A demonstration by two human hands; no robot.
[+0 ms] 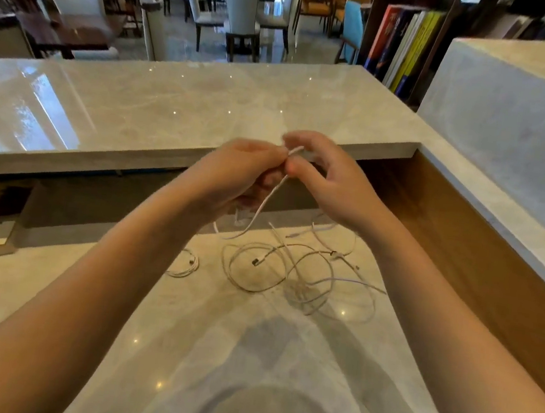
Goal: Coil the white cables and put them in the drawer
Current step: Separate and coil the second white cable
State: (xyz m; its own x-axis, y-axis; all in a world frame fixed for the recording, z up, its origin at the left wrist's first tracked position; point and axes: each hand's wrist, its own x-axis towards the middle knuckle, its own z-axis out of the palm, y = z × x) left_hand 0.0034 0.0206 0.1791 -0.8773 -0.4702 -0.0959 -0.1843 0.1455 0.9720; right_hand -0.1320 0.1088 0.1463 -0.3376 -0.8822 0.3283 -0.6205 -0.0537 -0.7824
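Dangling toward the marble counter [249, 339], a white cable [266, 202] is pinched at its top between curled fingertips of the left hand [237, 171] and right hand [328, 182] (loose cables [291, 269] are seen tangled below).

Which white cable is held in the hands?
The cable pinched between the left hand and the right hand, hanging down from them. The small coil at the left and the tangled loops lie on the counter.
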